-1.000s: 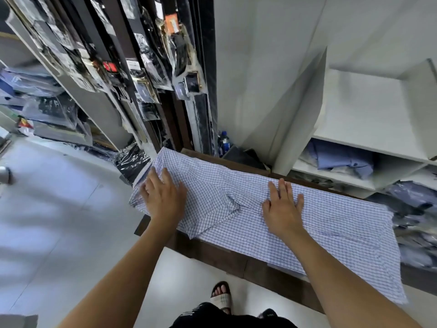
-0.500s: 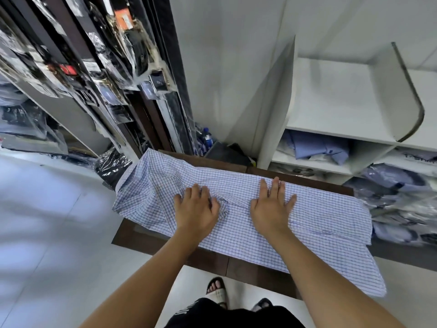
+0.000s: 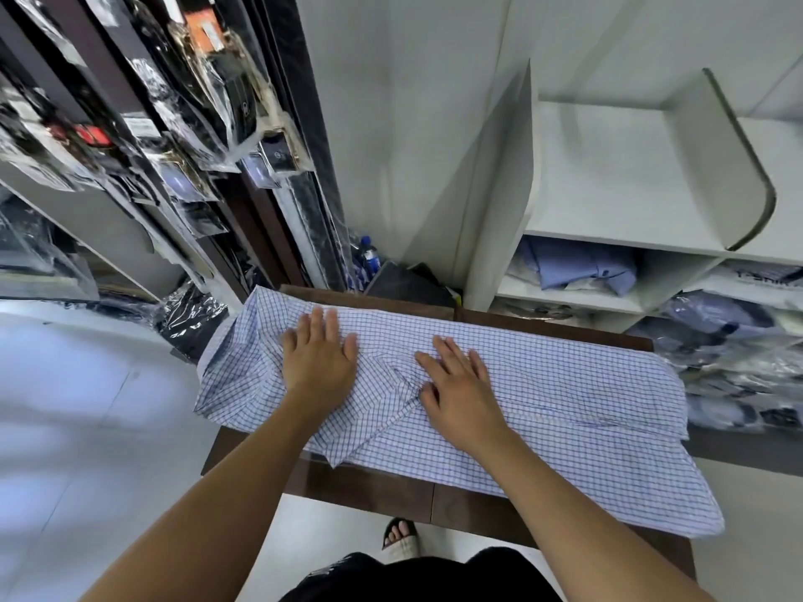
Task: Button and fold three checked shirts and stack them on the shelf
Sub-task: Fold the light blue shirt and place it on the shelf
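Checked shirt (image 3: 543, 397) under both hands, spread lengthwise on dark wood table (image 3: 369, 488). Left hand (image 3: 319, 362): fingers straight, together, palm flat on cloth near collar end. Right hand (image 3: 460, 393): fingers straight and slightly spread, flat on the shirt's middle, just right of a diagonal crease. Neither hand grips.

Shirt: white with blue check; left end bunched and overhanging the table's left edge, right tail overhanging the near right corner. Table narrow, dark brown, seam in its near face. Floor (image 3: 87, 427) pale glossy tile. Far right: white shelf (image 3: 608, 176), top board bare; lower bay holds a folded blue shirt (image 3: 582, 269); bagged garments to its right. Far left: racks of plastic-wrapped goods (image 3: 182, 123). Blue bottle (image 3: 368, 254) on floor behind table.

Since half a second ago: left hand has slid left, away from the right; right hand angled more toward the crease.

Count: one checked shirt on table, two hands, one sandalled foot (image 3: 402, 538) visible.
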